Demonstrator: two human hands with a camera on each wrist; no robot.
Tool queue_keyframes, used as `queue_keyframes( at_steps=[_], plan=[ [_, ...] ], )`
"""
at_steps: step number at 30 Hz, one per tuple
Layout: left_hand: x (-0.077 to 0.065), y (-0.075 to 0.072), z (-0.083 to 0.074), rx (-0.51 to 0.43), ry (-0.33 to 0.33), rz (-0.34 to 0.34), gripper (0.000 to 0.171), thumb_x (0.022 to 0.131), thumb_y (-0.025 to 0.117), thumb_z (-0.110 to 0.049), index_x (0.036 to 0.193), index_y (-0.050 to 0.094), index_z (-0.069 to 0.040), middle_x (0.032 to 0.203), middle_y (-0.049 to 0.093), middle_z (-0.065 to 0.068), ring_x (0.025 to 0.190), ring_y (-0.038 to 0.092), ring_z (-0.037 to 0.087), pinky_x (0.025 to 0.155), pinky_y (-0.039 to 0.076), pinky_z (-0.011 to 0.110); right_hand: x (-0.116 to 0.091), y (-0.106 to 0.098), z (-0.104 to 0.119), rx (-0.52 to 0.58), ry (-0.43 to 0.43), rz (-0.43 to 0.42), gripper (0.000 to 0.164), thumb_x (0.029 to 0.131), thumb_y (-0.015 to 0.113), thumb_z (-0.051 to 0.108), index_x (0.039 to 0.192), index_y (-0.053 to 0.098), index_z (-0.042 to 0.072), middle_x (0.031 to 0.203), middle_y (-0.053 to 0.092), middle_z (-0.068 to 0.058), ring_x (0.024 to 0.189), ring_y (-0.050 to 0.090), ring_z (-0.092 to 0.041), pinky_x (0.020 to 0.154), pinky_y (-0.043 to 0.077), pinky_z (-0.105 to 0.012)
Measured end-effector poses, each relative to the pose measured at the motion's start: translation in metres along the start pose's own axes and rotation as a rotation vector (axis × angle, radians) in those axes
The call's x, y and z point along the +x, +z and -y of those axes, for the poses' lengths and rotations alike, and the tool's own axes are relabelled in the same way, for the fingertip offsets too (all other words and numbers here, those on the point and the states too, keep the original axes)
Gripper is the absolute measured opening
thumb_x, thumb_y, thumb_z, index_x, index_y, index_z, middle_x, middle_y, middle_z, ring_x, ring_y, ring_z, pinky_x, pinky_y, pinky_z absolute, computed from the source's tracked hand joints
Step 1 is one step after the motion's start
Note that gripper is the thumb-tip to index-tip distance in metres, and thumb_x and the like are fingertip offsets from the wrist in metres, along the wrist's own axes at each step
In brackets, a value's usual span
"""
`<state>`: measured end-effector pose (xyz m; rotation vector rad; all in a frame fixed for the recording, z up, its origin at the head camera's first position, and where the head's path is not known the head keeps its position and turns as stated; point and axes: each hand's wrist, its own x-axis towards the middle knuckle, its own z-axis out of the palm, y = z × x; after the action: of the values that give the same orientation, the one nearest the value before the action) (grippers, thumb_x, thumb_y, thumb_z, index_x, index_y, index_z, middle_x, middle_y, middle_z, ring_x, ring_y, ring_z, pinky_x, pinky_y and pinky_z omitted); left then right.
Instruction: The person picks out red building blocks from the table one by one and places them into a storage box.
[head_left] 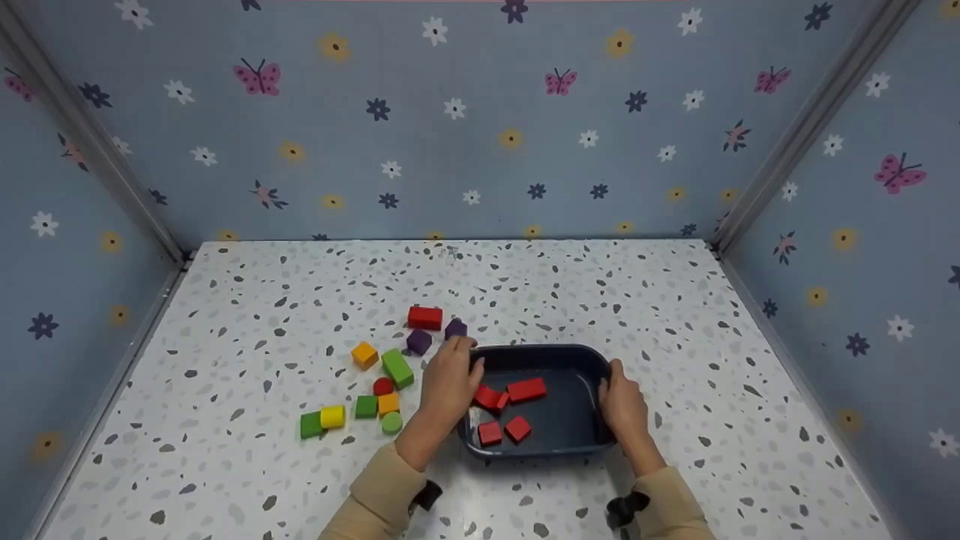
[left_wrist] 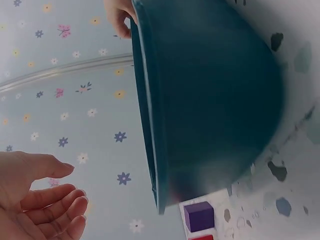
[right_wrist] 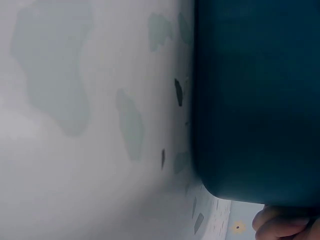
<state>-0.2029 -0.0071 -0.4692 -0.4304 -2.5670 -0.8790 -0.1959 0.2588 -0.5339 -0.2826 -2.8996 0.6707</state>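
Note:
A dark blue rectangular tub (head_left: 570, 409) with several red blocks (head_left: 526, 390) in its left half rests on the speckled table. My right hand (head_left: 624, 403) grips its right rim; in the right wrist view those fingers (right_wrist: 280, 225) curl at the tub wall. At the left rim is my left hand (head_left: 448, 379), overlapping the tub in the head view. The left wrist view shows that hand (left_wrist: 45, 200) with loosely bent fingers and a gap between them and the rim. A purple block (head_left: 455, 328) lies just beyond its fingertips.
Left of the tub lie another purple block (head_left: 419, 342), a red block (head_left: 425, 318), a light green block (head_left: 397, 368), an orange cube (head_left: 364, 355), a yellow cylinder (head_left: 332, 417) and several smaller pieces. Flower-patterned panels (head_left: 480, 150) wall the back and sides.

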Motion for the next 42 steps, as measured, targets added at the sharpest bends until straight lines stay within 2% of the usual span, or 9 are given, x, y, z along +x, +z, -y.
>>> queue_keyframes(
  at_steps=[9,16,22,25,30,42],
  plan=[
    [-0.004,-0.011,0.016,0.031,-0.069,0.003,0.022,0.076,0.066,-0.008,0.095,0.060,0.002,0.087,0.057,0.011,0.077,0.056,0.024,0.067,0.047,0.035,0.000,0.000,0.001,0.025,0.024,0.013,0.018,0.086,0.048,0.008,0.103,0.045,0.003,0.076,0.060,-0.018,0.052,0.052,-0.024,0.043,0.039,-0.037],
    [-0.005,-0.017,0.027,0.045,-0.099,-0.005,0.022,0.076,0.066,-0.009,0.094,0.060,0.002,0.087,0.057,0.012,0.079,0.056,0.026,0.067,0.047,0.037,0.000,0.000,0.001,0.021,0.022,0.000,0.018,0.086,0.049,0.008,0.102,0.045,0.003,0.076,0.059,-0.019,0.054,0.054,-0.027,0.043,0.038,-0.040],
    [-0.006,-0.019,0.039,0.065,-0.144,0.019,0.021,0.076,0.067,-0.010,0.092,0.059,0.002,0.085,0.056,0.012,0.077,0.055,0.027,0.067,0.046,0.038,0.000,0.000,0.001,0.017,0.021,0.004,0.019,0.086,0.049,0.008,0.103,0.045,0.003,0.077,0.060,-0.020,0.055,0.055,-0.028,0.044,0.039,-0.040],
    [-0.007,-0.021,0.045,0.081,-0.186,0.039,0.021,0.076,0.067,-0.010,0.092,0.059,0.003,0.084,0.056,0.012,0.075,0.055,0.026,0.066,0.046,0.037,-0.001,0.000,0.001,0.014,0.018,0.000,0.018,0.086,0.049,0.008,0.103,0.045,0.003,0.076,0.060,-0.019,0.055,0.055,-0.028,0.043,0.039,-0.040],
    [-0.007,-0.022,0.057,0.106,-0.265,0.104,0.025,0.078,0.065,-0.011,0.098,0.059,0.004,0.090,0.057,0.014,0.082,0.056,0.026,0.071,0.047,0.037,0.000,-0.001,0.002,0.009,0.018,0.011,0.018,0.087,0.048,0.008,0.103,0.045,0.003,0.074,0.059,-0.018,0.053,0.054,-0.026,0.042,0.039,-0.038],
    [-0.013,-0.027,0.075,0.105,-0.368,0.193,0.031,0.080,0.063,-0.013,0.106,0.057,0.004,0.095,0.055,0.015,0.087,0.054,0.027,0.076,0.045,0.040,0.000,-0.001,0.002,0.013,0.037,0.031,0.019,0.086,0.048,0.008,0.104,0.044,0.003,0.077,0.060,-0.019,0.054,0.055,-0.026,0.042,0.039,-0.037]
  ],
)
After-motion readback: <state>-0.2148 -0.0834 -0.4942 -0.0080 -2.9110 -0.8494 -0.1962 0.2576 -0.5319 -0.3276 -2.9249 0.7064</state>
